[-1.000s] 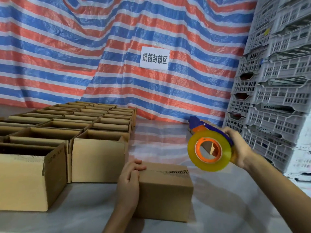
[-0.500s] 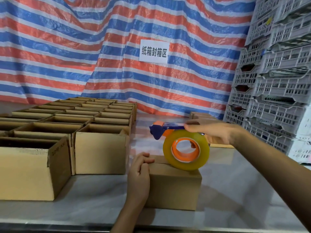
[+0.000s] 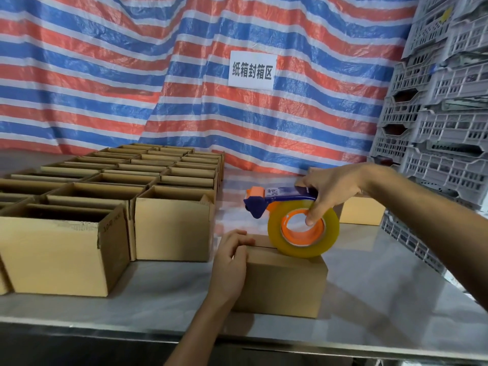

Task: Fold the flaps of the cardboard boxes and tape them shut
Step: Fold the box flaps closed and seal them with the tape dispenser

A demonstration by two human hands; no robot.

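Spanning the foreground: steel table (image 3: pixel 369 299). Open boxes (image 3: pixel 171 228), rows, left side. Closed box (image 3: pixel 285 283), near front edge, flaps folded. Tape dispenser (image 3: pixel 298 245), roll on box top, gripped by right hand (image 3: pixel 332 191). Left hand (image 3: pixel 232 260), clasping box's left edge.

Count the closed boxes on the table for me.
2. One closed box sits near the front edge, under the left hand and the tape dispenser. The other box is farther right, behind the right forearm, its top barely visible. The arm may hide more.
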